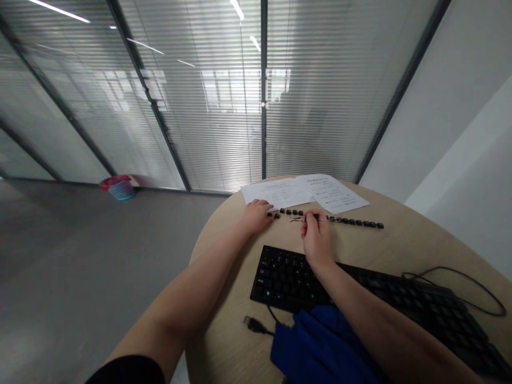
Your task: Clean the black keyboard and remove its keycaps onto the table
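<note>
My left hand (256, 216) rests at the far side of the table, its fingers stretched out beside a few black keycaps (277, 215). My right hand (317, 239) is closed around a wire keycap puller (296, 219), whose thin metal ends stick out on both sides of the fist. Just beyond and to the right of that fist runs a line of small black keycaps (356, 222). A black keyboard (280, 274) lies nearer to me, partly covered by my right forearm; several of its keys show.
Printed paper sheets (336, 194) lie behind the keycaps. Blue cloth (316, 346) and a USB plug (256, 325) are at the front of the round wooden table (224, 314). A black cable (496, 306) loops on the right. A basket (120, 189) stands on the floor by the glass partition.
</note>
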`<state>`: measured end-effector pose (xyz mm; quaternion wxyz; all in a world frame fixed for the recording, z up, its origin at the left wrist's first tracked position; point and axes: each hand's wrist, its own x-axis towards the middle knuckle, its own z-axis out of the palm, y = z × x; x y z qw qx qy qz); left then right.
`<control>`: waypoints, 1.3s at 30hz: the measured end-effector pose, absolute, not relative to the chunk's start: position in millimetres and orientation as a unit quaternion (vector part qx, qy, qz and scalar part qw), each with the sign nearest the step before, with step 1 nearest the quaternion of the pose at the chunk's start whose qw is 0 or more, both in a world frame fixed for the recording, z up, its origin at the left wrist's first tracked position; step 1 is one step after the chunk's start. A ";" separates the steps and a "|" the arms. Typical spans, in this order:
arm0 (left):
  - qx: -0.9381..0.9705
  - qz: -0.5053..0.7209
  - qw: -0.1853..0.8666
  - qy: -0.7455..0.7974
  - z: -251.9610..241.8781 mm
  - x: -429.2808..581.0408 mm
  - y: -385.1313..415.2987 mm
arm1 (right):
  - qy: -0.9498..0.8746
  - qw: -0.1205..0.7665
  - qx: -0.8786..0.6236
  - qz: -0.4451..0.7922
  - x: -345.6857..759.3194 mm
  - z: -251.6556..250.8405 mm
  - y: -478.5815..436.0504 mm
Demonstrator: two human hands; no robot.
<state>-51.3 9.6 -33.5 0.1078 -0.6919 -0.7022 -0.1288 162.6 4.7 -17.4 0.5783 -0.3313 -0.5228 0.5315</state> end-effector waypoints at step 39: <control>-0.697 -0.119 0.079 -0.703 -31.8 -48.1 14.0 | -0.538 0.584 -0.335 0.508 163.1 -20.6 8.7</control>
